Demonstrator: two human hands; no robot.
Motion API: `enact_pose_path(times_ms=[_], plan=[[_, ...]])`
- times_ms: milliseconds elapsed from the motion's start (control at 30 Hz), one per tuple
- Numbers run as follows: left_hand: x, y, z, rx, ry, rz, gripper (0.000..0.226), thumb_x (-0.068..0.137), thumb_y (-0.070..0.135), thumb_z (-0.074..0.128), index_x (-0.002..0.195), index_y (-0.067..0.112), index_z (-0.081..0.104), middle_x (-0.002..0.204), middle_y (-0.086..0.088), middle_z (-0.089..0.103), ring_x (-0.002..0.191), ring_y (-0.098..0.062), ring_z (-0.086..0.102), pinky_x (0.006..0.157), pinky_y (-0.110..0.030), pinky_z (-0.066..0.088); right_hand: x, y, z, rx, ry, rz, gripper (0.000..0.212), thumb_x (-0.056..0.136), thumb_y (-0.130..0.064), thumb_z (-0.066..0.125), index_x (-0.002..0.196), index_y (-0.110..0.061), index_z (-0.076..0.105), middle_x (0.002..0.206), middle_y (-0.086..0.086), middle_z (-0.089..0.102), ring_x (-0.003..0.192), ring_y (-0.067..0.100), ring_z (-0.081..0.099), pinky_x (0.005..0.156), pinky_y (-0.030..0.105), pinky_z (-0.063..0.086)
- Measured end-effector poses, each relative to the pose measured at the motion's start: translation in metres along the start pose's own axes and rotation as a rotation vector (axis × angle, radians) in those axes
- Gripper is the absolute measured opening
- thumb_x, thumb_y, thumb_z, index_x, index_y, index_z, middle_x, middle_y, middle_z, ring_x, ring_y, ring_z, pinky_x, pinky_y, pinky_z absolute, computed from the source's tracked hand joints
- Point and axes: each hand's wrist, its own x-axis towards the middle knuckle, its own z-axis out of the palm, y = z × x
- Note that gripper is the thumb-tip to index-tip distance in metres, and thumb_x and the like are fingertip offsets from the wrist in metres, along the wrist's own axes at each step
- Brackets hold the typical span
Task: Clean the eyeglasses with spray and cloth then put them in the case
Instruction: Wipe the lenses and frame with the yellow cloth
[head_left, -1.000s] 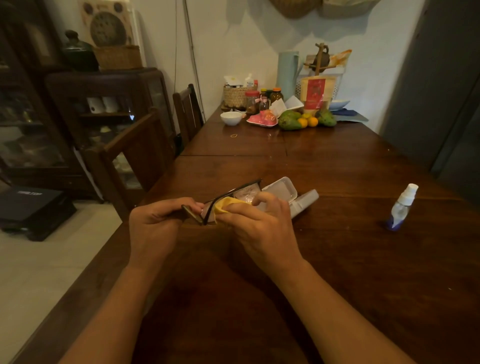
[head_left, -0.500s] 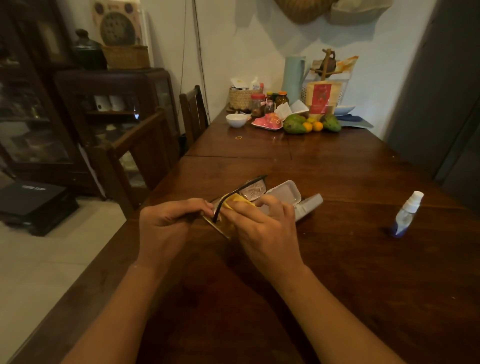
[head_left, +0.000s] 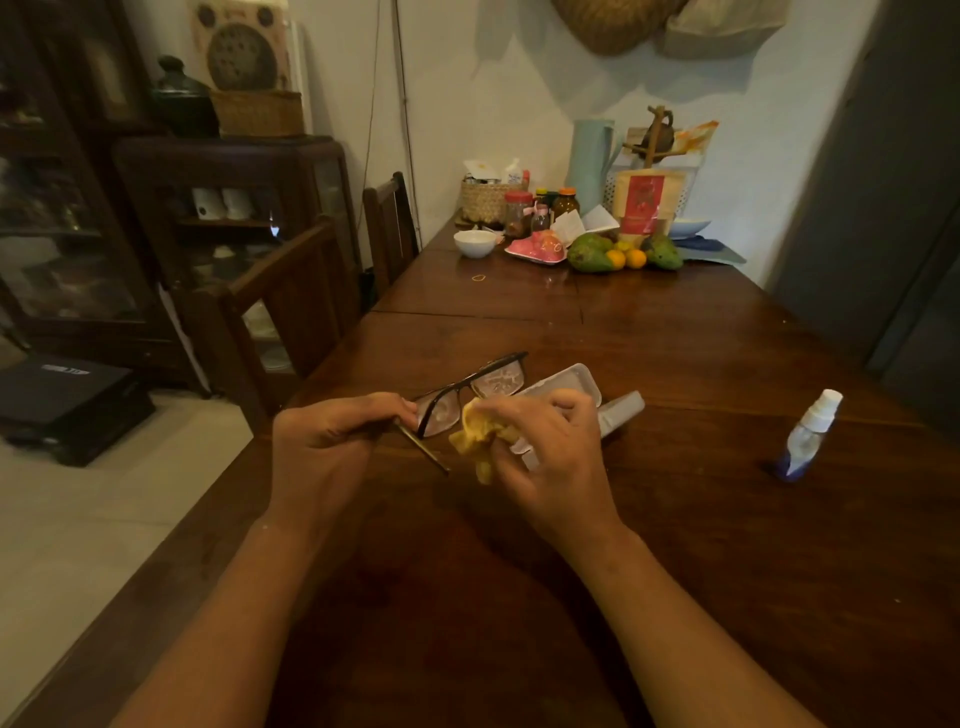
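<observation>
Eyeglasses (head_left: 470, 387): dark thin frame, rectangular lenses, held above the bench (head_left: 675, 545) at its near-left part, tilted so the far lens sits higher than the near one. The far lens shows a cloudy, smeared surface. One temple arm hangs open from the near end and slants down toward the bench top. Left hand (head_left: 332, 441): fingers curled, thumb and fingertips pinching the frame at its near end by the hinge. Right hand (head_left: 550, 452): fingers bunched round a crumpled yellow cloth (head_left: 475, 434), which lies against the near lens; a loose fold of cloth hangs below the hand. Case (head_left: 566, 387): pale grey-white, hard-shelled, lying open on the bench just behind the right hand and partly hidden by it, with nothing visible in the half that shows. Spray bottle (head_left: 810, 436): small, clear, white nozzle cap, bluish base, standing upright on the bench well to the right of the hands; no label readable on it. Writing: a pouch with a red label (head_left: 641, 200) stands at the far end of the bench, print too small to read. A black box (head_left: 65, 395) on the floor at left carries pale lettering on its lid, too blurred to read.
</observation>
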Motion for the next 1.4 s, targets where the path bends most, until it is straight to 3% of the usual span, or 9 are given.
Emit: enact_pose_path(times_ms=[200, 533, 633, 700, 800, 900, 1033, 1200, 1400], plan=[[0.000, -0.017, -0.005, 0.097, -0.072, 0.073, 0.009, 0.082, 0.023, 0.073, 0.088, 0.017, 0.076, 0.095, 0.000, 0.076, 0.090, -0.010, 0.075, 0.082, -0.034, 0.061, 0.010, 0.003, -0.004, -0.055, -0.117, 0.153, 0.077, 0.081, -0.017, 0.070, 0.149, -0.041, 0.042, 0.095, -0.038, 0.031, 0.092, 0.005, 0.027, 0.079, 0.041, 0.047], [0.001, -0.032, -0.009, 0.166, -0.124, 0.168, 0.016, 0.079, 0.016, 0.077, 0.094, 0.021, 0.075, 0.094, 0.000, 0.076, 0.091, -0.011, 0.075, 0.079, -0.041, 0.062, 0.013, 0.017, -0.012, 0.055, -0.249, 0.368, 0.048, 0.083, -0.020, 0.070, 0.110, -0.057, 0.055, 0.101, -0.019, 0.052, 0.099, 0.008, 0.032, 0.091, 0.045, 0.045], [0.000, -0.035, -0.013, 0.179, -0.120, 0.166, 0.020, 0.079, 0.018, 0.078, 0.097, 0.025, 0.074, 0.097, 0.008, 0.074, 0.093, -0.006, 0.074, 0.081, -0.035, 0.062, 0.016, 0.023, -0.023, 0.100, -0.260, 0.382, 0.045, 0.084, -0.015, 0.072, 0.100, -0.055, 0.061, 0.099, -0.036, 0.051, 0.099, 0.006, 0.032, 0.088, 0.043, 0.045], [0.001, -0.036, -0.017, 0.179, -0.114, 0.157, 0.016, 0.080, 0.021, 0.077, 0.095, 0.026, 0.076, 0.097, 0.006, 0.075, 0.093, -0.006, 0.074, 0.080, -0.036, 0.062, 0.016, 0.031, -0.032, 0.170, -0.268, 0.410, 0.046, 0.085, -0.008, 0.071, 0.095, -0.052, 0.066, 0.103, -0.040, 0.046, 0.100, 0.007, 0.032, 0.083, 0.030, 0.045], [0.002, -0.034, -0.020, 0.219, -0.131, 0.166, 0.020, 0.081, 0.025, 0.074, 0.101, 0.026, 0.073, 0.098, 0.009, 0.075, 0.093, -0.006, 0.073, 0.079, -0.039, 0.062, 0.017, 0.042, -0.045, 0.152, -0.248, 0.361, 0.054, 0.088, -0.001, 0.066, 0.104, -0.053, 0.065, 0.113, -0.024, 0.056, 0.103, 0.009, 0.035, 0.080, 0.009, 0.032], [0.003, -0.033, -0.021, 0.230, -0.152, 0.178, 0.023, 0.081, 0.026, 0.073, 0.104, 0.027, 0.070, 0.102, 0.028, 0.072, 0.092, -0.008, 0.073, 0.079, -0.040, 0.062, 0.023, 0.049, -0.055, 0.174, -0.181, 0.420, 0.064, 0.089, 0.002, 0.065, 0.108, -0.059, 0.062, 0.116, -0.023, 0.061, 0.111, 0.009, 0.039, 0.084, 0.007, 0.032], [0.002, -0.034, -0.023, 0.239, -0.142, 0.164, 0.023, 0.082, 0.027, 0.073, 0.104, 0.025, 0.070, 0.098, 0.004, 0.076, 0.092, -0.009, 0.074, 0.077, -0.043, 0.062, 0.032, 0.057, -0.077, 0.303, -0.014, 0.532, 0.062, 0.088, 0.001, 0.067, 0.105, -0.059, 0.068, 0.114, -0.025, 0.062, 0.115, 0.007, 0.056, 0.092, 0.029, 0.053], [0.002, -0.031, -0.021, 0.232, -0.148, 0.144, 0.017, 0.082, 0.026, 0.073, 0.099, 0.023, 0.075, 0.096, -0.001, 0.077, 0.092, -0.010, 0.074, 0.078, -0.039, 0.063, 0.045, 0.036, -0.105, 0.385, 0.214, 0.425, 0.051, 0.092, -0.004, 0.066, 0.109, -0.052, 0.067, 0.114, -0.025, 0.066, 0.105, -0.009, 0.061, 0.079, 0.006, 0.049], [0.002, -0.032, -0.018, 0.232, -0.209, 0.143, 0.019, 0.083, 0.032, 0.072, 0.101, 0.027, 0.073, 0.097, 0.003, 0.075, 0.095, -0.006, 0.073, 0.083, -0.033, 0.061, 0.046, -0.012, -0.074, 0.536, -0.004, 0.298, 0.043, 0.089, 0.000, 0.068, 0.109, -0.038, 0.072, 0.113, -0.018, 0.069, 0.108, 0.002, 0.064, 0.087, 0.021, 0.054]])
